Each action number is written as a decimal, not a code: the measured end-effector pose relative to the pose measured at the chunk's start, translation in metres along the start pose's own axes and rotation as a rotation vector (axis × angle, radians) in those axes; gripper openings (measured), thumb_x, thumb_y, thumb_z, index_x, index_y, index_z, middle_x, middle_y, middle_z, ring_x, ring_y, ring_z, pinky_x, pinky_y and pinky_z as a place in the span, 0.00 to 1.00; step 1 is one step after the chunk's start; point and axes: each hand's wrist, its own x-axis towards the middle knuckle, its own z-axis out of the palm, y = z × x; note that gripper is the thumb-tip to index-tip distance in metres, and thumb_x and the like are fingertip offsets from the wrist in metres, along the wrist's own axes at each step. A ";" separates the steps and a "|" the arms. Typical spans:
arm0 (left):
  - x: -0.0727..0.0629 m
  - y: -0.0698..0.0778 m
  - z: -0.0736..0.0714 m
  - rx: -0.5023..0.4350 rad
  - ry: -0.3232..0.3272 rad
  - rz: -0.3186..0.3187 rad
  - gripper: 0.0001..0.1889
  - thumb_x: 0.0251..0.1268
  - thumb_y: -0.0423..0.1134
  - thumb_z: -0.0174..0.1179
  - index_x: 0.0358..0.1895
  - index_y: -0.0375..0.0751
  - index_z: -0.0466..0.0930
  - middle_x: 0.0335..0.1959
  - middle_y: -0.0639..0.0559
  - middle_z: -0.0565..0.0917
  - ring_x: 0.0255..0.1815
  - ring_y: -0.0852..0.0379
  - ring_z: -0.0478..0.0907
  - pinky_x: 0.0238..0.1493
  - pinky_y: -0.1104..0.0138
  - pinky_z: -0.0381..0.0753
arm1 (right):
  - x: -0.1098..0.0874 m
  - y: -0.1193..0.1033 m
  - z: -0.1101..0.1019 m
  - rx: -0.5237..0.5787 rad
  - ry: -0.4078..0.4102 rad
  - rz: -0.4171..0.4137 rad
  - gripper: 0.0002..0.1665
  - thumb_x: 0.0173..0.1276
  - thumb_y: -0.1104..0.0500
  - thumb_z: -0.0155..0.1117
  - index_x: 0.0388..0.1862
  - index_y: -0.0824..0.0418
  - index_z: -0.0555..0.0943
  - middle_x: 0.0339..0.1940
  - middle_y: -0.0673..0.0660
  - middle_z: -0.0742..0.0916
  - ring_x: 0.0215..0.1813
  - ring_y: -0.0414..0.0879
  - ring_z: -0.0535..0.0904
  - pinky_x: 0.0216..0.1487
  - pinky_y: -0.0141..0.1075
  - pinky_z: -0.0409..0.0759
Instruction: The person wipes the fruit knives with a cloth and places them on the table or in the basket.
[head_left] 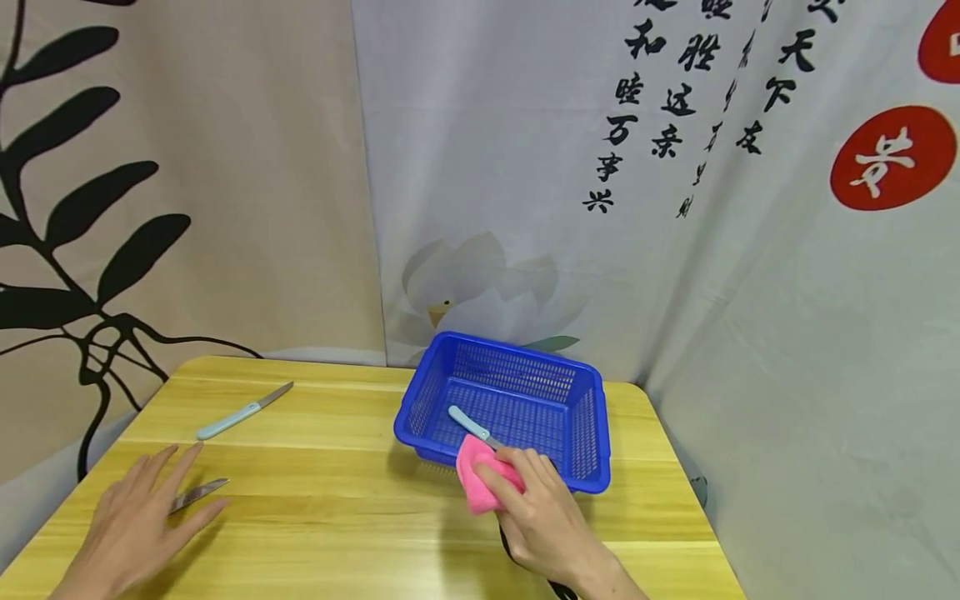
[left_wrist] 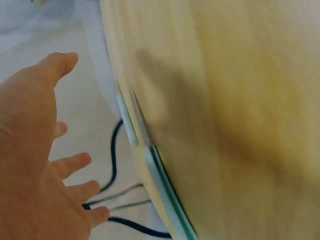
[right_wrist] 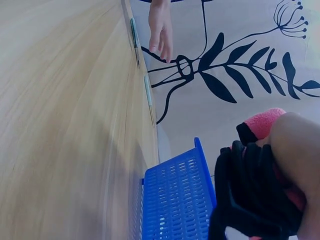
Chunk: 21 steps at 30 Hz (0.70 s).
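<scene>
My left hand (head_left: pixel 142 521), fingers spread, hovers over a knife (head_left: pixel 198 494) on the table; the head view shows its blade, while the left wrist view shows its pale handle (left_wrist: pixel 170 192). Farther back lies another knife with a light blue handle (head_left: pixel 228 421), blade pointing back right. In my right hand (head_left: pixel 543 521) is a bunched pink cloth (head_left: pixel 483 475), gripped over the front rim of a blue plastic basket (head_left: pixel 517 350). Inside the basket is a third knife (head_left: pixel 468 422), its handle toward the back left and its blade partly hidden behind the cloth.
The wooden table (head_left: pixel 322 517) has rounded back corners. A printed curtain (head_left: pixel 285 167) hangs right behind it, and a pale curtain (head_left: pixel 825 375) runs along the right side. A black strap (head_left: pixel 561 590) shows at my right wrist.
</scene>
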 end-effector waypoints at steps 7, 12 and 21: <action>-0.007 -0.030 -0.003 0.074 -0.149 -0.066 0.54 0.79 0.67 0.67 0.79 0.15 0.63 0.70 0.10 0.69 0.65 0.11 0.70 0.58 0.19 0.73 | 0.000 -0.003 0.003 -0.005 -0.004 -0.006 0.33 0.65 0.61 0.71 0.71 0.52 0.85 0.62 0.58 0.86 0.58 0.50 0.84 0.56 0.45 0.85; -0.011 -0.044 -0.001 0.068 -0.328 -0.131 0.51 0.83 0.64 0.65 0.71 0.07 0.65 0.62 0.04 0.70 0.57 0.08 0.76 0.52 0.26 0.82 | 0.000 -0.004 0.004 -0.001 -0.011 -0.011 0.33 0.64 0.61 0.72 0.70 0.51 0.85 0.62 0.57 0.86 0.58 0.50 0.84 0.56 0.43 0.85; -0.019 -0.050 0.003 0.089 -0.249 -0.085 0.23 0.74 0.34 0.72 0.52 0.10 0.80 0.47 0.15 0.80 0.44 0.21 0.82 0.45 0.32 0.84 | 0.000 -0.005 0.007 0.000 -0.007 -0.014 0.31 0.64 0.61 0.71 0.69 0.51 0.85 0.60 0.56 0.85 0.56 0.49 0.83 0.52 0.41 0.82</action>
